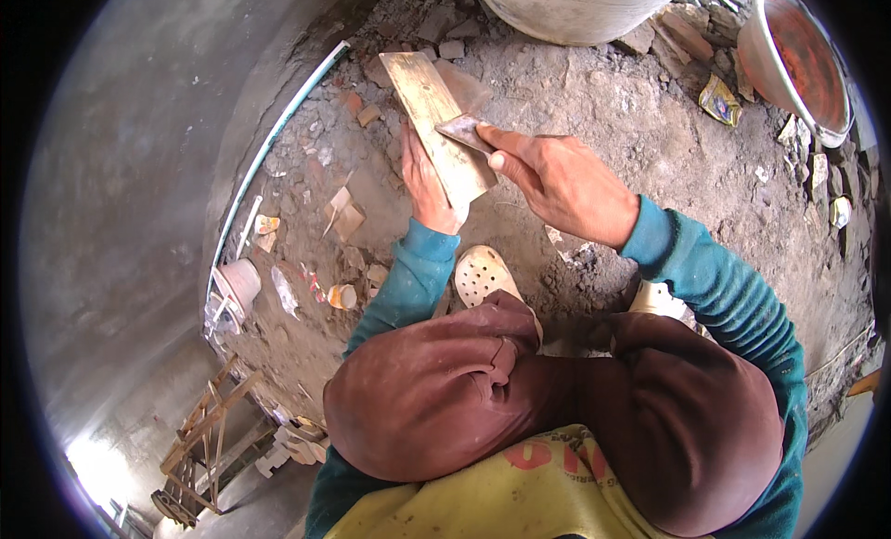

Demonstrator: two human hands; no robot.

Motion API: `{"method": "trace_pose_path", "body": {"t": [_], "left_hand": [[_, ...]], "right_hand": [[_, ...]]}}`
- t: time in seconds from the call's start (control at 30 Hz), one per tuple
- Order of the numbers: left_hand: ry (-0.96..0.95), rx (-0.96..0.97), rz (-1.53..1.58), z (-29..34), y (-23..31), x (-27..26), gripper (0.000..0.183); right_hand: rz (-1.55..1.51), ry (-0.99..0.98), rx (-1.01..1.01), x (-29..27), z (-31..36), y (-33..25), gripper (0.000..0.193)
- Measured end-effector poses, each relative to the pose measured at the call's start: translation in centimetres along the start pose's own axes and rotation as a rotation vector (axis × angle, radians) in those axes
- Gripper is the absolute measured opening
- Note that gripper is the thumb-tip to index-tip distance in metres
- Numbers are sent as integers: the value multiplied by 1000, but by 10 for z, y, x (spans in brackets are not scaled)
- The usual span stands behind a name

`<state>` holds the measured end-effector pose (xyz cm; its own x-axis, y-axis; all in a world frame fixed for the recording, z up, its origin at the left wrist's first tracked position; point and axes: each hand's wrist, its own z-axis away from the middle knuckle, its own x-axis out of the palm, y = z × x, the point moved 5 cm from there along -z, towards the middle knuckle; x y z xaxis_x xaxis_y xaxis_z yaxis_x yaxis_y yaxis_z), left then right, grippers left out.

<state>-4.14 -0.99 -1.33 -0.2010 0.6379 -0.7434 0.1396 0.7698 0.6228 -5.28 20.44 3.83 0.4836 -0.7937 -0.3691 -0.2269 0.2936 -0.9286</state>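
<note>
My left hand (429,188) is closed on a flat rectangular plastering float (419,86), gripping it from underneath. The float's broad face is smeared with yellowish-grey residue and tilts away toward the far left. In my right hand (574,185) is a small metal trowel (458,128); thumb and fingers press around it, hiding its handle. Its blade overlaps the float's face near the middle and appears to rest on it. Both tools are held above the dirt floor, just beyond my pale clog (483,275).
A plastered wall (139,168) runs along the left, with a pale green pipe (274,135) at its foot. A large white tub (575,15) stands ahead, and a bucket of reddish content (806,61) at far right. Rubble and wrappers litter the floor; a wooden frame (204,437) stands lower left.
</note>
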Motion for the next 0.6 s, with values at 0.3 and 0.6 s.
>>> {"method": "trace_pose_path", "body": {"t": [0.3, 0.6], "left_hand": [[62, 32, 111, 1, 1, 0, 62], [-72, -76, 131, 4, -14, 0, 97]], "right_hand": [[11, 49, 42, -1, -2, 4, 39], [64, -41, 77, -4, 9, -8, 39]]}}
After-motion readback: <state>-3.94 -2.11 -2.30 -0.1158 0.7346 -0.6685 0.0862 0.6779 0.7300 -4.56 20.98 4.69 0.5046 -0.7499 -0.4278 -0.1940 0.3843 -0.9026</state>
